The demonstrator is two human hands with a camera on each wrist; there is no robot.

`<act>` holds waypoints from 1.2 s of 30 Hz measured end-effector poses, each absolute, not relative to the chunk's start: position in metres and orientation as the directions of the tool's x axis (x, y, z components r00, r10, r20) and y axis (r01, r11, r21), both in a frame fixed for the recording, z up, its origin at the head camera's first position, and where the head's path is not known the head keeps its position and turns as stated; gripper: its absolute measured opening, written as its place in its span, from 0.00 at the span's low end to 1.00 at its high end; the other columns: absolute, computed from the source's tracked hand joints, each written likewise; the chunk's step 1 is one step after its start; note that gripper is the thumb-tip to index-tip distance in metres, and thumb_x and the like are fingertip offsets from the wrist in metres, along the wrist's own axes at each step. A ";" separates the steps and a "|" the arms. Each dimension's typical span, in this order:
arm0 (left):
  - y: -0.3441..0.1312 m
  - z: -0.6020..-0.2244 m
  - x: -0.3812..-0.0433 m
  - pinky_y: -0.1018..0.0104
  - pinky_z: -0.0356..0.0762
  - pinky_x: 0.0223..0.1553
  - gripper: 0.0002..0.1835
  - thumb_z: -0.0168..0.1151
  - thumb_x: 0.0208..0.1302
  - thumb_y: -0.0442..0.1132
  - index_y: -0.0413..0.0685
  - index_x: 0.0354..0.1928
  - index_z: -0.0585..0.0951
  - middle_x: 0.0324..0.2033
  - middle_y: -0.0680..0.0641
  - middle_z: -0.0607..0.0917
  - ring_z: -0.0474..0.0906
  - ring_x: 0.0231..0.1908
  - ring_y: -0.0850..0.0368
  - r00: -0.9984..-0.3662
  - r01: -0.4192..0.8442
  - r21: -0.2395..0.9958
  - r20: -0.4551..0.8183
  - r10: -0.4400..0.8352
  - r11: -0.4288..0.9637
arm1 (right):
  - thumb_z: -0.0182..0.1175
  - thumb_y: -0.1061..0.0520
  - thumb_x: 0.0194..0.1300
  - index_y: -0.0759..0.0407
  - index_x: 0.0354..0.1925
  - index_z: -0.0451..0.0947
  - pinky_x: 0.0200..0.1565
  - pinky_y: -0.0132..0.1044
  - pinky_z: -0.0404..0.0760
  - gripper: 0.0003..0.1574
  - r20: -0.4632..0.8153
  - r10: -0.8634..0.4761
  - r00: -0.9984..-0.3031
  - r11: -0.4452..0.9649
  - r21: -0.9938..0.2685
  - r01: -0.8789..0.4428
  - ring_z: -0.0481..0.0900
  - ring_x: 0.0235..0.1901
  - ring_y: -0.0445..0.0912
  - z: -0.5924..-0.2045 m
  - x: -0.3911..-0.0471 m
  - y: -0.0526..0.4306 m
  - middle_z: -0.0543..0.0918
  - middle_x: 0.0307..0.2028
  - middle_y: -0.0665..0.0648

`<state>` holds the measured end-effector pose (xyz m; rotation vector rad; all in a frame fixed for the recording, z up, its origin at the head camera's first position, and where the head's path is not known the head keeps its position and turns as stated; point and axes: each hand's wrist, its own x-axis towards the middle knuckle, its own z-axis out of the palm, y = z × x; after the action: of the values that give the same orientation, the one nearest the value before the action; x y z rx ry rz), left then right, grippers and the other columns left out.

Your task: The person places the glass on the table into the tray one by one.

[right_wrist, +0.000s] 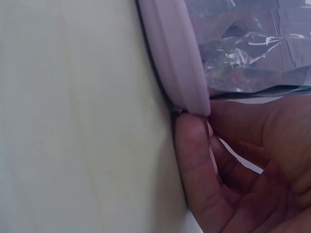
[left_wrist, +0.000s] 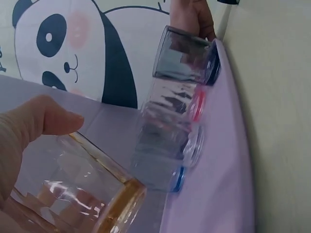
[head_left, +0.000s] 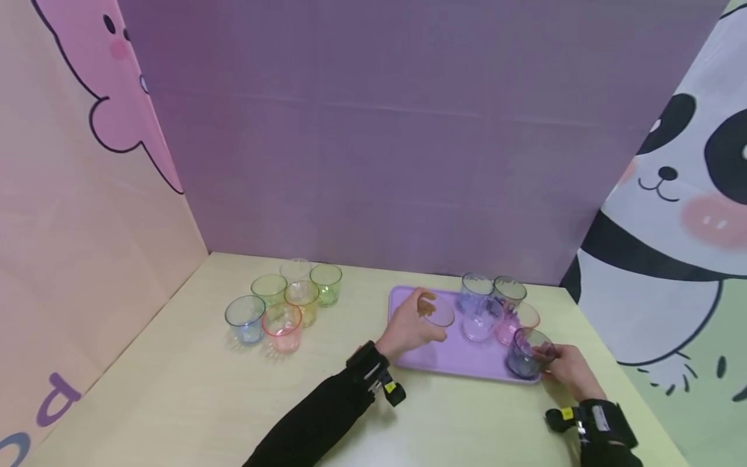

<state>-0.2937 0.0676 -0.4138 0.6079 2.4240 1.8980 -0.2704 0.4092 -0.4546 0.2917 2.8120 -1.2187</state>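
My left hand (head_left: 411,327) grips a clear glass tumbler (left_wrist: 85,194) with an amber base, tilted in the left wrist view. It is over the left part of a purple tray (head_left: 432,363). My right hand (head_left: 574,371) is at the tray's front right corner; the right wrist view shows thumb and finger (right_wrist: 194,150) pinching the rim. Right beside that hand, a dark grey tumbler (head_left: 528,355) stands on the tray. Behind it on the tray are a pink tumbler (head_left: 508,331), a pale tumbler (head_left: 482,321), a blue tumbler (head_left: 471,298) and another dark tumbler (head_left: 510,290).
On the table's left side stand a blue glass (head_left: 246,321), a red-rimmed glass (head_left: 283,329), a yellow glass (head_left: 303,303), two green glasses (head_left: 327,285) and a clear glass (head_left: 295,267). A purple backdrop (head_left: 373,162) rises behind the table, with printed panels on both sides.
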 end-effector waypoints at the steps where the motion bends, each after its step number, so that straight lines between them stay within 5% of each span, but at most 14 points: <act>1: 0.071 -0.416 -0.294 0.67 0.73 0.44 0.37 0.73 0.33 0.35 0.56 0.52 0.70 0.43 0.55 0.78 0.74 0.46 0.58 -0.925 0.295 0.937 0.230 0.304 0.189 | 0.44 0.80 0.48 0.78 0.50 0.69 0.35 0.41 0.81 0.27 -0.133 0.149 -0.980 0.668 -0.717 0.199 0.78 0.39 0.53 -0.454 -0.270 0.409 0.76 0.47 0.73; 11: 0.101 -0.421 -0.286 0.70 0.76 0.36 0.35 0.73 0.32 0.34 0.58 0.48 0.71 0.38 0.55 0.76 0.73 0.41 0.60 -0.926 0.246 0.962 0.197 0.323 0.120 | 0.45 0.79 0.48 0.78 0.50 0.69 0.34 0.40 0.81 0.27 -0.114 0.148 -0.983 0.670 -0.720 0.184 0.78 0.40 0.54 -0.457 -0.270 0.411 0.75 0.48 0.74; 22: 0.129 -0.430 -0.272 0.69 0.74 0.37 0.39 0.74 0.29 0.36 0.55 0.51 0.69 0.41 0.53 0.77 0.72 0.39 0.63 -0.949 0.163 0.964 0.095 0.302 0.209 | 0.45 0.78 0.49 0.78 0.50 0.69 0.34 0.39 0.80 0.26 -0.111 0.142 -0.984 0.680 -0.711 0.178 0.77 0.40 0.54 -0.455 -0.271 0.408 0.75 0.47 0.73; 36: 0.150 -0.439 -0.269 0.71 0.72 0.30 0.41 0.77 0.24 0.38 0.54 0.50 0.71 0.37 0.53 0.74 0.70 0.33 0.62 -0.960 0.206 0.910 0.118 0.252 0.359 | 0.43 0.81 0.44 0.78 0.50 0.69 0.34 0.40 0.81 0.30 -0.118 0.153 -0.981 0.643 -0.742 0.189 0.77 0.39 0.53 -0.454 -0.269 0.408 0.75 0.48 0.73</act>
<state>-0.2687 0.1504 -0.4387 0.4312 2.5554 1.7010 -0.2686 0.4080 -0.4539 0.2930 2.8078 -1.2752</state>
